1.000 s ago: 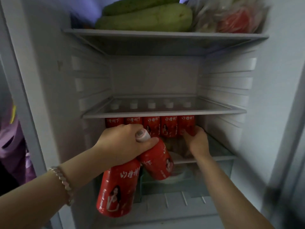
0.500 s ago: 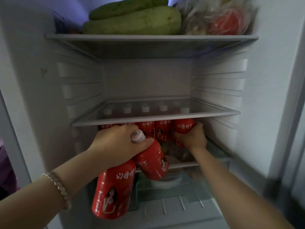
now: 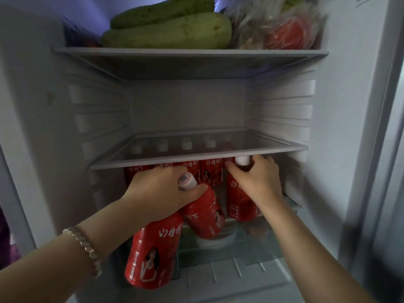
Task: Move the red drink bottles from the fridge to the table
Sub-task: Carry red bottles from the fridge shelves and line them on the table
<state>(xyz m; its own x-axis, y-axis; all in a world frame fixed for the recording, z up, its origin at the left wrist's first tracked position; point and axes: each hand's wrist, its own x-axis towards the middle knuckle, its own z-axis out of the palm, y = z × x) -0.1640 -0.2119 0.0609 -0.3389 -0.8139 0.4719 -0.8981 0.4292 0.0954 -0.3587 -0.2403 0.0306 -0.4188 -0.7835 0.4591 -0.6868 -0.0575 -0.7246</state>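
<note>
My left hand (image 3: 161, 191) grips two red drink bottles by their necks in front of the open fridge. One held bottle (image 3: 153, 254) hangs down at the left, the other held bottle (image 3: 205, 215) tilts right with its white cap by my thumb. My right hand (image 3: 260, 182) is closed around the neck of a third red bottle (image 3: 239, 202), which stands at the front edge of the lower shelf with its white cap just under the glass shelf. Behind, a row of red bottles (image 3: 209, 173) stands on the lower shelf, their caps showing through the glass.
A bare glass shelf (image 3: 196, 159) spans the fridge just above the bottles. The top shelf (image 3: 190, 52) carries two green gourds (image 3: 170, 31) and bagged produce (image 3: 282, 29). Below the bottles is a clear drawer (image 3: 229, 252) holding a white bowl. The fridge's right wall (image 3: 358, 127) stands close.
My right hand has taken hold of the rightmost bottle and drawn it forward out of the row. My left hand and its two bottles stay about where they were.
</note>
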